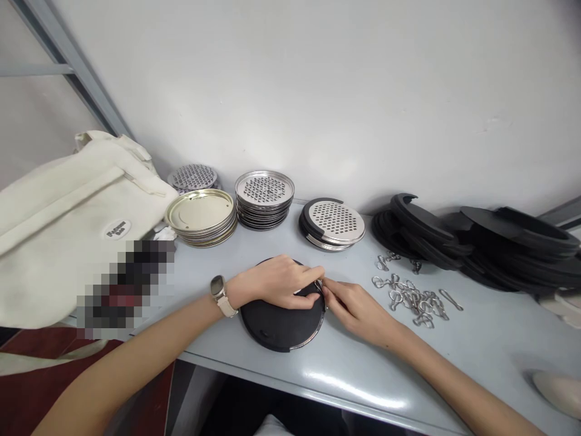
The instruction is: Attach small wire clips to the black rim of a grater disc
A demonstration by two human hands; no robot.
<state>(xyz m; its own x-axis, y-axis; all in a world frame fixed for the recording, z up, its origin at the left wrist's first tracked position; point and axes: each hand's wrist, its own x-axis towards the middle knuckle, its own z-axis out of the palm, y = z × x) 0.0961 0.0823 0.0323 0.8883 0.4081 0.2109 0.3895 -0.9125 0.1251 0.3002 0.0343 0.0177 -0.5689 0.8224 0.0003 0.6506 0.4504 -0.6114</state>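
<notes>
A round black disc point(281, 324) with a thin metal edge at its lower right lies flat near the table's front. My left hand point(284, 281), with a watch on its wrist, rests over the disc's upper part. Its index finger and thumb are curled in at the disc's right edge, gripping there. At that same edge my right hand point(351, 306) pinches a small metal wire clip point(318, 283) between thumb and index finger. The fingers of both hands meet there and partly hide the clip. Right of my right hand lies a pile of metal wire clips point(413, 300).
Along the wall stand gold-coloured round lids point(200, 212), stacked metal grater discs point(264, 191), and a grater disc on black covers point(336, 221). Several black round covers point(508, 242) are heaped at right. A cream bag point(86, 212) leans at left.
</notes>
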